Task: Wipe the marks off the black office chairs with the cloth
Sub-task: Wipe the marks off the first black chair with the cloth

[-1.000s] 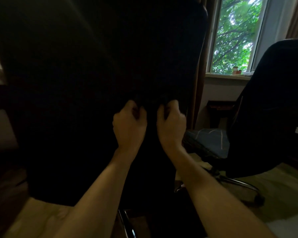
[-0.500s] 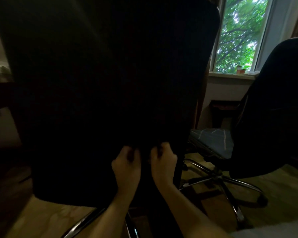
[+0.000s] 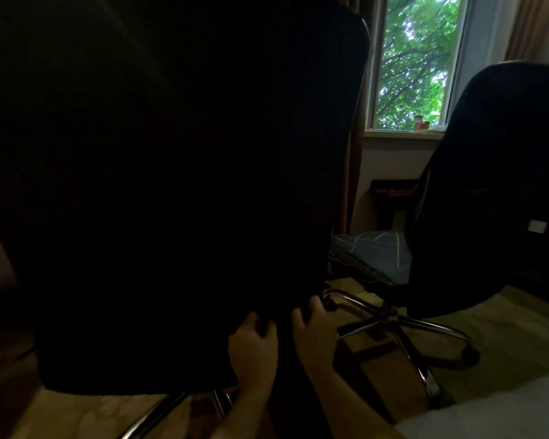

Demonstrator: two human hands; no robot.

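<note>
The back of a black office chair (image 3: 171, 185) fills the left and middle of the view, very dark. My left hand (image 3: 254, 350) and my right hand (image 3: 314, 334) sit side by side at its lower right edge. Both have their fingers curled on a dark cloth (image 3: 284, 369) pressed against the chair. The cloth hangs down between my forearms and is hard to tell from the black fabric. No marks show in this light. A second black office chair (image 3: 495, 185) stands to the right, turned sideways.
The second chair has a chrome star base (image 3: 390, 315) with castors on the wooden floor and a blue-grey seat pad (image 3: 377, 255). Behind is a window (image 3: 415, 58) with green trees. A white surface (image 3: 488, 413) lies at the bottom right. The near chair's chrome legs (image 3: 159, 413) are below.
Both hands have slid together down the chair back, from its middle to its lower right edge, keeping their grip on the cloth. The view has tilted down, showing more floor.
</note>
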